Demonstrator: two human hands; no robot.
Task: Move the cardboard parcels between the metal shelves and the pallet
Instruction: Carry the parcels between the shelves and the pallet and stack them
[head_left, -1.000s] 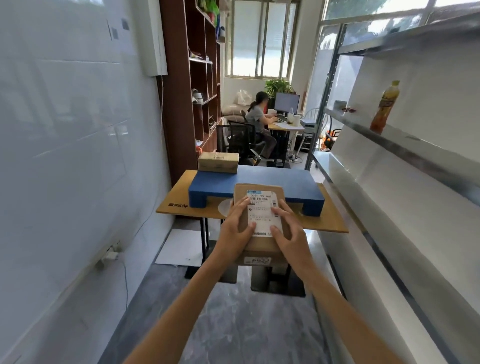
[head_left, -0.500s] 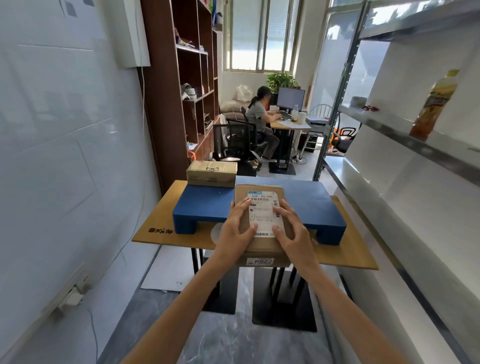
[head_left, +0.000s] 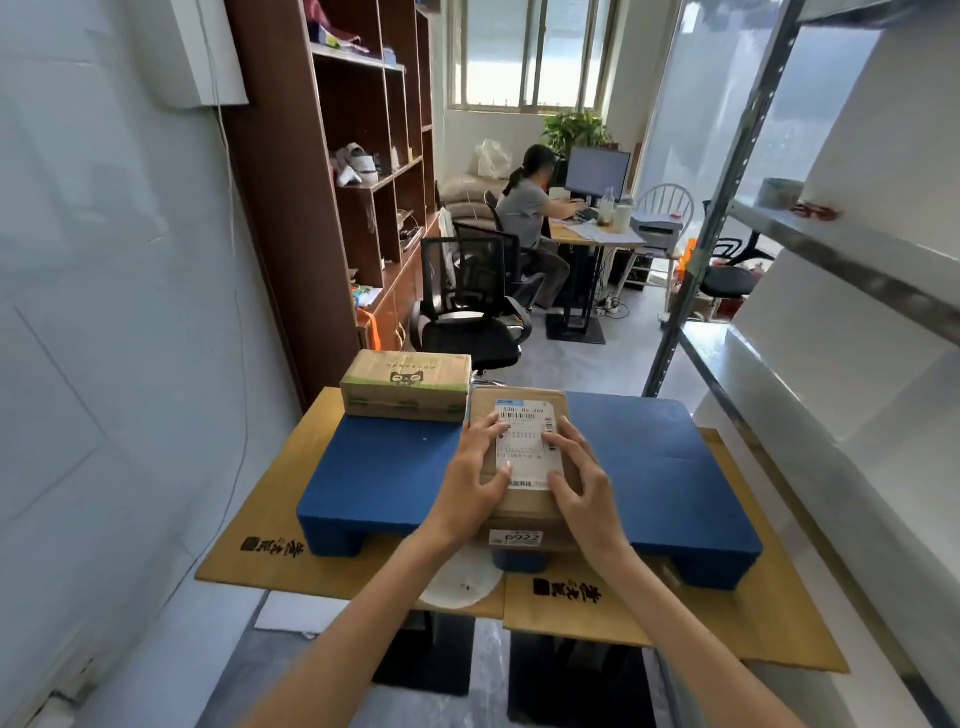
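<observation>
As left hand (head_left: 471, 480) and right hand (head_left: 583, 486) clasp the labelled parcel (head_left: 523, 505), open pallet (head_left: 652, 467) top stretches rightward.

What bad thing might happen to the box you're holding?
The labelled parcel, held by the left hand and right hand, seems to overhang the front edge of the blue pallet; let go there, it might tip off. It is also close to the other parcel and might bump it.

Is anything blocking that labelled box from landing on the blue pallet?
Nothing visible does. The left hand and right hand hold the labelled parcel over the blue pallet; the second parcel sits beside it at the back-left corner.
</observation>
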